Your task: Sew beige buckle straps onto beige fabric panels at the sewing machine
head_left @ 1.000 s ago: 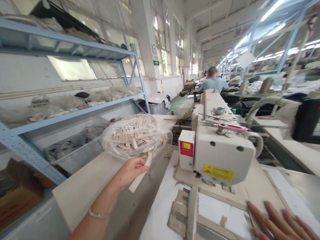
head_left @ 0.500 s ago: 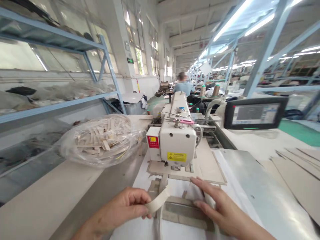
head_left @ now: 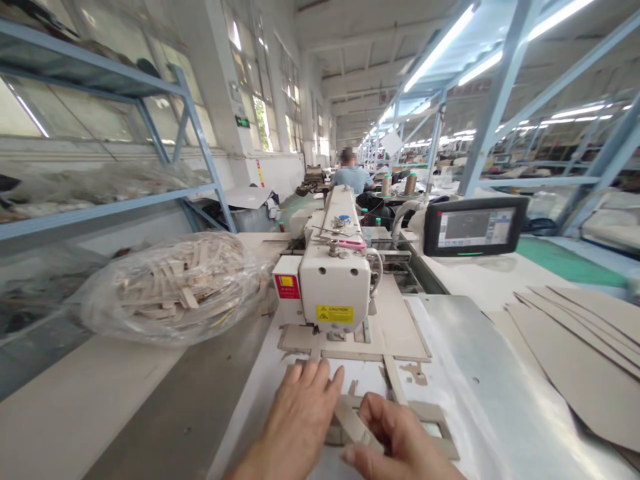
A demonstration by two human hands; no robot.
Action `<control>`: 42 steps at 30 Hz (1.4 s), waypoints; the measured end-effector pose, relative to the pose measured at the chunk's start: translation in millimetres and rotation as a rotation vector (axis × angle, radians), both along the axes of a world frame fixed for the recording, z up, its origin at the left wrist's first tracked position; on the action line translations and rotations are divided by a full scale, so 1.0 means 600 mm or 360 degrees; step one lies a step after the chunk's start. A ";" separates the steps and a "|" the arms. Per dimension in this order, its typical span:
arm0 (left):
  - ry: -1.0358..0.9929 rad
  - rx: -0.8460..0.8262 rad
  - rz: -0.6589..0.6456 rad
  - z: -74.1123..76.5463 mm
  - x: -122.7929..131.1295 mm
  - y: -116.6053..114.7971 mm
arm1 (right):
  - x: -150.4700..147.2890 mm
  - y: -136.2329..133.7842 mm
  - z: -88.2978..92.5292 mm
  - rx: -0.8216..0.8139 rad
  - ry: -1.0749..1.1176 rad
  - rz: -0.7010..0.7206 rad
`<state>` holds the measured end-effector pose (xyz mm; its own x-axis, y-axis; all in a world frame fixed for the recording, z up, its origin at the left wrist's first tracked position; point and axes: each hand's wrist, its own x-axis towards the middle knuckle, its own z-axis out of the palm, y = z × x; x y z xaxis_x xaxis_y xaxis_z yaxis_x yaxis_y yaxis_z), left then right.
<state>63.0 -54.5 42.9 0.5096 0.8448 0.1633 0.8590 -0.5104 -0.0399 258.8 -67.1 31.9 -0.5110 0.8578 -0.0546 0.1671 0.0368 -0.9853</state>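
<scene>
My left hand (head_left: 303, 413) lies palm down on the white template sheet (head_left: 263, 393), its fingers stretched out towards the sewing machine head (head_left: 334, 280). To its right, my right hand (head_left: 400, 437) is curled, thumb and fingers closed about a beige strip (head_left: 354, 427). Below that strip is a beige frame with rectangular openings (head_left: 440, 417), partly covered by both hands. Another narrow beige band (head_left: 395, 380) runs from the frame up towards the machine. Under the machine head sits a flat beige panel (head_left: 400, 330).
A clear plastic bag (head_left: 175, 287) full of beige strips stands left of the machine. Several flat beige pieces (head_left: 575, 360) are stacked at the right. Behind them is a control screen (head_left: 475, 227). Pink-handled snips (head_left: 350, 245) rest atop the machine. A person (head_left: 350, 173) sits farther back.
My left hand has let go of the beige strip it held and now lies flat. My right hand has gone from spread fingers to gripping a strip. The view has turned slightly right.
</scene>
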 end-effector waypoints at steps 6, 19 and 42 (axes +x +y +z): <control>-0.0142 -0.0042 -0.0114 -0.023 0.053 0.050 | 0.046 0.026 0.037 0.0185 -0.0360 0.0165; -0.0128 0.0032 0.0070 -0.066 0.077 0.099 | 0.061 0.184 -0.046 0.1436 -0.1070 -0.0110; -0.0026 -0.0081 0.0230 -0.066 0.072 0.110 | 0.048 0.212 -0.049 0.1453 -0.0966 -0.0088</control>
<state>106.2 11.5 3.1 0.3798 0.9165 0.1256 0.9239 -0.3825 -0.0025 287.5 60.1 2.2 -0.5735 0.7240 0.3833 0.6388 0.6882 -0.3441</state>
